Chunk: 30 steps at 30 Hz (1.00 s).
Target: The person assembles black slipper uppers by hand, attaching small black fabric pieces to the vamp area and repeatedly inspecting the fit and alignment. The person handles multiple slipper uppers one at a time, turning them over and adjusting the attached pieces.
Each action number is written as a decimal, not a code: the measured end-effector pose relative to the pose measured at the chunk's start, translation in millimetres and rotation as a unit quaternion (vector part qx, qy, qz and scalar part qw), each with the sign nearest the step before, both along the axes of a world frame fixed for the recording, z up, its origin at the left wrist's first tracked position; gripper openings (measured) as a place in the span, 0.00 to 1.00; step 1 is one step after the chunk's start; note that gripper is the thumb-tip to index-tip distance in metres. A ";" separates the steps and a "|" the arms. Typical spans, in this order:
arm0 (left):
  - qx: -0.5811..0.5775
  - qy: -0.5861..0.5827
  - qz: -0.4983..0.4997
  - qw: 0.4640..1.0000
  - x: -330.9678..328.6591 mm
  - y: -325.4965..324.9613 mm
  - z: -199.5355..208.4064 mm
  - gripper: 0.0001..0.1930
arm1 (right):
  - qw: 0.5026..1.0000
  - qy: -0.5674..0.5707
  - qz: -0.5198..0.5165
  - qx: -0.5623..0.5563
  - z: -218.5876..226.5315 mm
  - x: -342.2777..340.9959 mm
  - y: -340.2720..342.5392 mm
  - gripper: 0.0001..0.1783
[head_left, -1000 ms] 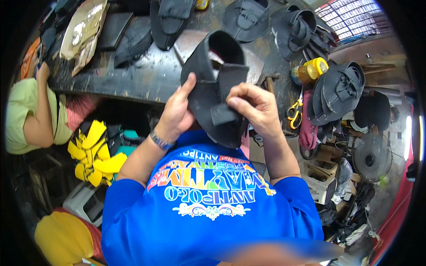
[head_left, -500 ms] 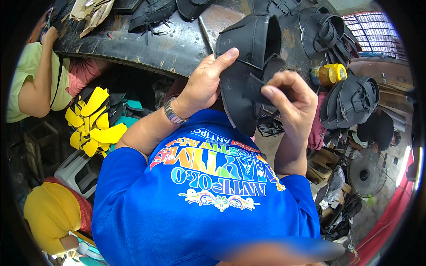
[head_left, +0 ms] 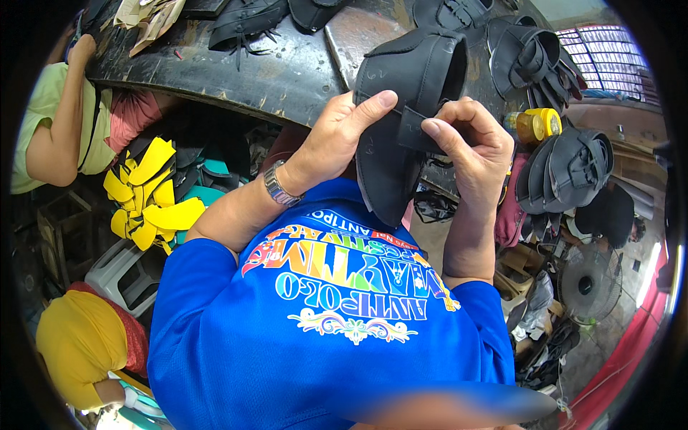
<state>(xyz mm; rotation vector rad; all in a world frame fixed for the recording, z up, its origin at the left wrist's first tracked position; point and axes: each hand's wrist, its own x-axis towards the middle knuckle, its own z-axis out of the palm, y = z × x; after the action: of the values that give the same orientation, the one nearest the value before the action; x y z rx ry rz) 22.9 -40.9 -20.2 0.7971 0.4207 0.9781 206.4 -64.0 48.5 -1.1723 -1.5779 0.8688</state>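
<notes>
In front of my chest, over the near edge of the workbench, hangs a black shoe upper (head_left: 387, 179) with stitched seams and pale handwritten marks. My left hand (head_left: 337, 136), with a metal-band watch at its wrist, grips the upper's left side, thumb on top. Between the thumb and fingers of my right hand (head_left: 473, 147) is the end of a short flat black strap (head_left: 414, 130). The strap lies across the middle of the upper, its left end close to my left thumb. Whether that end is fixed to the upper I cannot tell.
The dark workbench (head_left: 287, 75) carries more black uppers (head_left: 527, 54). Beside its right edge are a yellow-lidded jar (head_left: 550, 123) and stacked black uppers (head_left: 562, 168). Yellow cut pieces (head_left: 158, 197) lie below left, near a white stool (head_left: 123, 278). A fan (head_left: 589, 285) stands right; a co-worker (head_left: 54, 136) sits left.
The strap, tilted off the upper before, now lies flatter across it. The upper has shifted slightly right and turned a little, and my left thumb is closer to the strap.
</notes>
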 end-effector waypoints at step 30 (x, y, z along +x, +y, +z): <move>0.023 0.038 0.009 0.999 -4.1 -1.3 -7.2 0.13 | 1.000 -0.018 0.013 -0.022 -3.1 -2.4 2.0 0.05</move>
<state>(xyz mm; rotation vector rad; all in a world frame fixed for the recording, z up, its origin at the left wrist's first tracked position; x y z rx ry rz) 18.8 -42.2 -27.4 0.8758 0.4738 0.9792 204.1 -62.0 45.5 -1.2068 -1.6126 0.9084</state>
